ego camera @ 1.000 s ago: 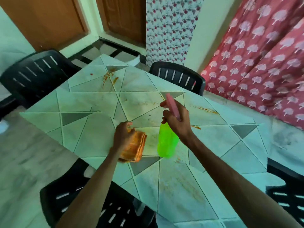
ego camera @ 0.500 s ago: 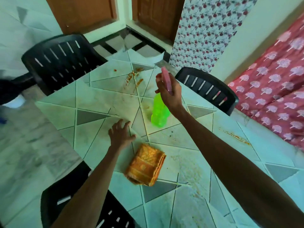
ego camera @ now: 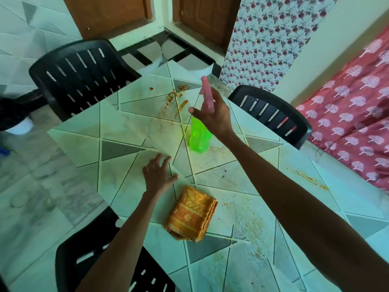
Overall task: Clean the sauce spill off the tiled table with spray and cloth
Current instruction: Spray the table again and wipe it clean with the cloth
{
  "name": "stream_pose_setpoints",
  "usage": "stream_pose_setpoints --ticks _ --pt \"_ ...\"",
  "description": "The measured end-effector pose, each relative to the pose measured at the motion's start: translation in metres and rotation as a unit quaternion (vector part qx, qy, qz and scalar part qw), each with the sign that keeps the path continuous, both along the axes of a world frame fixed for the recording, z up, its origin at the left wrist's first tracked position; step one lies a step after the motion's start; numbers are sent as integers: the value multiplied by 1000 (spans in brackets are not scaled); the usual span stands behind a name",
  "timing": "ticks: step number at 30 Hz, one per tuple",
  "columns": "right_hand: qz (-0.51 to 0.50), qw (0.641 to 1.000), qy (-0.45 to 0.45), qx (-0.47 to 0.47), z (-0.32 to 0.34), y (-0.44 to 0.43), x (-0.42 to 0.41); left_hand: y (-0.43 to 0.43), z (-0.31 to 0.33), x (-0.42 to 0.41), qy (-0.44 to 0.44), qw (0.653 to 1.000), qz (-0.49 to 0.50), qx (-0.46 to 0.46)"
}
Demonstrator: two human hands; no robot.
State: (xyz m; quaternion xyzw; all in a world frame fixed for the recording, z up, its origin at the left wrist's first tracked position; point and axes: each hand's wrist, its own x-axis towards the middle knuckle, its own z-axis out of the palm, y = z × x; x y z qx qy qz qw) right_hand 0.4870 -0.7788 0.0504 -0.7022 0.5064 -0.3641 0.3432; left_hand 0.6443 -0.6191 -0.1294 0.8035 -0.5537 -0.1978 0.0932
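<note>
My right hand (ego camera: 212,114) grips the pink spray head of a green spray bottle (ego camera: 199,137), held above the tiled table (ego camera: 130,129) with its nozzle facing the far corner. Orange sauce streaks (ego camera: 174,100) smear that far corner. More sauce marks lie at the right edge (ego camera: 311,179) and as a faint speckled smear (ego camera: 250,224) near me. My left hand (ego camera: 157,175) rests flat on the table with its fingers spread, holding nothing. A folded orange cloth (ego camera: 191,214) lies on the table just right of my left wrist.
Black plastic chairs stand around the table: one at the far left (ego camera: 80,74), one at the far right (ego camera: 271,114), one close below me (ego camera: 99,256). A red patterned curtain (ego camera: 353,114) hangs on the right. Wooden doors (ego camera: 109,15) are behind.
My left hand let go of the orange cloth and moved forward to lie flat on the table. My right hand carried the spray bottle toward the far-corner sauce streaks.
</note>
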Motion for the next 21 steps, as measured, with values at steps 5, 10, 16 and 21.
stream_pose_setpoints --ticks 5,10,16,21 --pt "-43 996 65 42 -28 41 -45 16 16 -15 58 996 1 -73" --pt "-46 958 194 205 -97 141 -95 55 28 -47 48 998 -21 37" --pt "-53 971 125 199 -124 219 -131 74 44 -80 105 993 -33 37" --pt "-72 954 -36 288 -102 240 -176 91 100 -125 171 969 -177 -15"
